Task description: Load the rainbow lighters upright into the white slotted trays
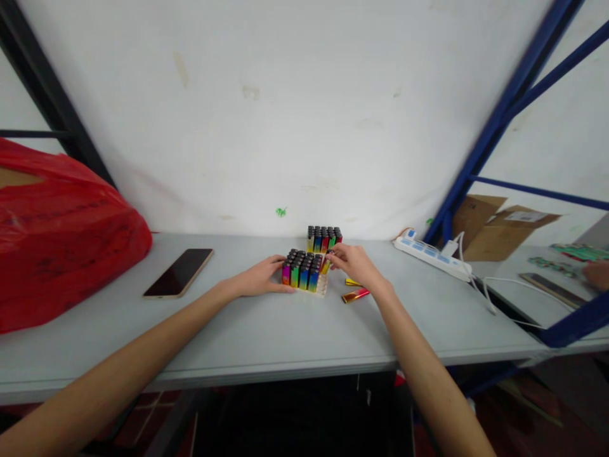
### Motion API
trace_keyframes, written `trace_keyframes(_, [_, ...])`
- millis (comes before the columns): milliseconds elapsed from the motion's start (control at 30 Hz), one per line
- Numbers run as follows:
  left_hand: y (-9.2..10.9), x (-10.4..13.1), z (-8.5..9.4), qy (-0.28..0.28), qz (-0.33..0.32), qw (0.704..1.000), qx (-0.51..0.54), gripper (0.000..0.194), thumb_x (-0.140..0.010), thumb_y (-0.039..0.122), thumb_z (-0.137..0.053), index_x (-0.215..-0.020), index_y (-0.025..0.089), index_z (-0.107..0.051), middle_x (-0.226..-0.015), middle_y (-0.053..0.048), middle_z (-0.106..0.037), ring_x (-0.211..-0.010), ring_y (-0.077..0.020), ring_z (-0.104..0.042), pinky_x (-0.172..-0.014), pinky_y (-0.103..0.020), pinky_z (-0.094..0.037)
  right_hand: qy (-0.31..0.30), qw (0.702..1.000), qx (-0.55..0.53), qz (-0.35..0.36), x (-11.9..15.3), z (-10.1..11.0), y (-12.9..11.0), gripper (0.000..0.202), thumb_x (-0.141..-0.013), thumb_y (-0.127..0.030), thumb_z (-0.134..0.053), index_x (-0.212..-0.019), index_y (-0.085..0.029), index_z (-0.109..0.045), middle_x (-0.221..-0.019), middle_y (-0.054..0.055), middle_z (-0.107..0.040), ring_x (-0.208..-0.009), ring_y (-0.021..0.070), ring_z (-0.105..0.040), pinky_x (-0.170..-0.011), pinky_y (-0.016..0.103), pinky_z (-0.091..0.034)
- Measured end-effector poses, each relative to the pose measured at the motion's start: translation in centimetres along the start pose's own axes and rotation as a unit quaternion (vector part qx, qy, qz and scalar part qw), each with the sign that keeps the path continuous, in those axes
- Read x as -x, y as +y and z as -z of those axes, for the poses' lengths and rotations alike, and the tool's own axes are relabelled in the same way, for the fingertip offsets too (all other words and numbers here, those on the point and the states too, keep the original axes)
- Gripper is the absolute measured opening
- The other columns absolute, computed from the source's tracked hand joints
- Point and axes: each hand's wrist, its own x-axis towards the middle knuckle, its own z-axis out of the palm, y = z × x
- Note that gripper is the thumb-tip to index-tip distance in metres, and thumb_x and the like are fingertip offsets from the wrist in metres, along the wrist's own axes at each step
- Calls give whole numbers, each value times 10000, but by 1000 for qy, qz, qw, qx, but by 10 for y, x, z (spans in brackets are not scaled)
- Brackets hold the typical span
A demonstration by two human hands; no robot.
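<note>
Several colourful lighters with black tops (299,270) stand upright in rows in a white tray (320,289). My left hand (263,277) is at the tray's left side, its fingers spread around the corner and touching it. Over the tray's right end, my right hand (349,261) pinches a yellow lighter (326,266), held slightly tilted beside the rows. Two loose lighters, a red and gold one (355,295) and a yellow one (352,282), lie on the table just right of the tray. Behind stands a second block of upright lighters (324,238).
A phone (179,273) lies on the grey table (266,336), near a red plastic bag (61,235) at the left. To the right are a white power strip (432,256) with cables, a blue frame, a cardboard box (499,228) and another person's hand (597,274).
</note>
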Motion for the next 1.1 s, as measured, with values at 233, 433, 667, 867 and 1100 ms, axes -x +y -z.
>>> trace_keyframes(233, [0,0,0,-1,2,1000,7,822,-826,779,-748,-1401,196,-679,-1528,-150,-604,-1418,-389,-559,-1245,-471,-403,-17,999,19,35,-1,4,9,197,-1069,-337,-593,-980,-178,-669,-815,54,-797,-760,203,-780,-743,275,-519])
trace_keyframes(433, [1,0,0,-1,7,1000,4,845,-822,792,-742,-1403,182,-675,-1530,-156,-597,-1409,-394,-561,-1245,-464,-400,-44,998,13,46,2,8,10,218,-1056,-332,-595,-967,-173,-715,-798,46,-795,-702,186,-762,-710,264,-515])
trace_keyframes(667, [-1,0,0,-7,4,1000,-6,832,-843,779,-732,-1417,180,-663,-1530,-164,-591,-1422,-384,-550,-1245,-463,-398,-53,997,53,31,0,1,-3,143,-1000,-276,-683,-917,-172,-735,-847,60,-806,-711,183,-734,-694,269,-499])
trace_keyframes(867, [-3,0,0,-9,6,1000,8,829,-833,777,-743,-1409,185,-672,-1561,-162,-569,-1439,-393,-535,-1256,-482,-389,-132,987,88,-35,9,30,3,131,-926,-258,-753,-1024,-184,-799,-966,79,-822,-846,214,-751,-776,287,-525])
trace_keyframes(1100, [-2,0,0,-10,12,1000,-2,870,-833,787,-736,-1437,167,-647,-1565,-169,-564,-1440,-393,-537,-1264,-472,-386,-295,943,113,-103,23,54,9,293,-737,-309,-876,-1019,-234,-848,-918,33,-804,-767,205,-713,-651,275,-475])
